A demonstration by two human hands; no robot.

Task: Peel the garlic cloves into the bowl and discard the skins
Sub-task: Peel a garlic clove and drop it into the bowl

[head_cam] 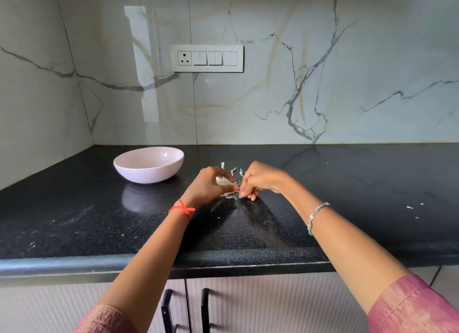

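A small heap of garlic skins [229, 196] lies on the black counter [347, 183], about midway along it and nearer its front edge than the wall. It sits right between the two hands, which are close together, knuckles nearly touching. The left hand [211, 186] curls over one large skin [224, 181], with the thumb closing in beneath it. This pale piece lies with its long axis running left to right, roughly in line with the counter's front edge, and its right end points at the right hand [258, 181]. Whether a clove is inside it cannot be told. The right hand's fingers are curled, tips down on the counter at the right edge of the heap. It cannot be told whether they pinch a scrap. Just behind the hands, a few thin strips [233, 170] lie with their long axes pointing toward the wall.

A pale pink bowl [149, 163] stands upright to the left of the hands, nearer the back left corner and apart from the heap. Small white crumbs [409, 207] dot the counter toward its right end.

A red thread [182, 209] circles the left wrist, a silver bracelet [315, 216] the right. A switch panel [207, 58] sits on the marble wall. Below the front edge are cabinet doors with black handles [166, 308].
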